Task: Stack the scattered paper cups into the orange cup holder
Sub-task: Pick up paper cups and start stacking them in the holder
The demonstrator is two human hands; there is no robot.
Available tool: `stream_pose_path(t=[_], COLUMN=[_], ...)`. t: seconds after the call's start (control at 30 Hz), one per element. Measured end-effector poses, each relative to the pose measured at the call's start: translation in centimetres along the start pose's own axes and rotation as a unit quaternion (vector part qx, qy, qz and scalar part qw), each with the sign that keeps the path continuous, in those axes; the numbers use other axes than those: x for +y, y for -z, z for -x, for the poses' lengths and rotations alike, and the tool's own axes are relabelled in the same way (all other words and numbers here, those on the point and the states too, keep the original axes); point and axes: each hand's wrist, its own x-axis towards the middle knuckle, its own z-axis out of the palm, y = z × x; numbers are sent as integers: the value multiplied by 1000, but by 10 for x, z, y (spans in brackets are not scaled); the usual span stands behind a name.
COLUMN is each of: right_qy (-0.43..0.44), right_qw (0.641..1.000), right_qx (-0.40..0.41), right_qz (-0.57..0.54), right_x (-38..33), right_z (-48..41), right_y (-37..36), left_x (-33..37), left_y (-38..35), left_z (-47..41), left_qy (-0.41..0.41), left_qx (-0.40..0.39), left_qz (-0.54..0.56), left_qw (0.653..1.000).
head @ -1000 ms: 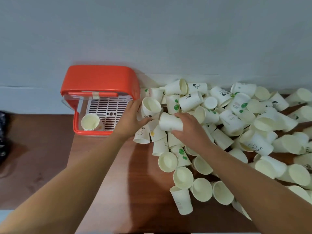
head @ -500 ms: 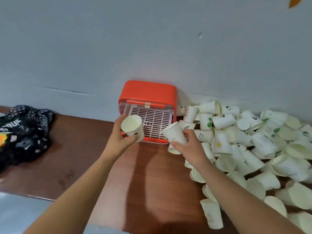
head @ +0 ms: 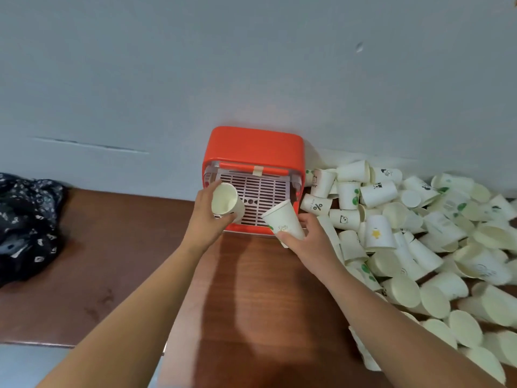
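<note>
The orange cup holder (head: 253, 145) stands against the wall, its white slotted grid (head: 261, 193) facing me. My left hand (head: 205, 219) grips a white paper cup (head: 225, 203) with its mouth towards me, over the holder's left side. My right hand (head: 307, 242) holds a second white paper cup (head: 284, 221) with a green print, tilted, at the holder's front right corner. Many more paper cups (head: 419, 228) lie scattered in a heap to the right of the holder.
A brown wooden tabletop (head: 251, 289) runs from the holder to me. A dark patterned bag (head: 25, 222) lies at the far left. The pale wall (head: 251, 65) rises right behind the holder. The table's front edge (head: 42, 344) shows at lower left.
Both hands lifted a cup each from the pile and carried them left to the holder. The view shifted, so the holder now sits at the centre.
</note>
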Motion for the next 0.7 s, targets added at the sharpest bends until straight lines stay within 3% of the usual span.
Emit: stream_pose_path(t=[0.1, 0.23, 0.43, 0.5, 0.63, 0.7], right_qy=[-10, -16, -13, -11, -1, 11], right_qw=[1000, 1000, 1000, 1000, 1000, 999], right_qx=[3, 3, -11, -14, -20, -34], right_qz=[-2, -6, -9, -11, -12, -8], right_x=[0, -4, -10, -13, -18, -23], right_z=[-5, -15, -35, -41, -50, -55], right_y=[-10, -24, -40, -43, -47, -51], left_x=[-14, -35, -45, -46, -34, -14], left_y=[-6, -15, -8, -3, 9, 16], left_z=[-6, -12, -34, -35, -22, -17], left_qy=[-23, 20, 40, 33, -48, 27], left_qx=[-13, -45, -156, -147, -53, -49], left_qz=[-67, -150, -297, -290, -233, -97], left_qw=[997, 987, 941, 945, 970, 994])
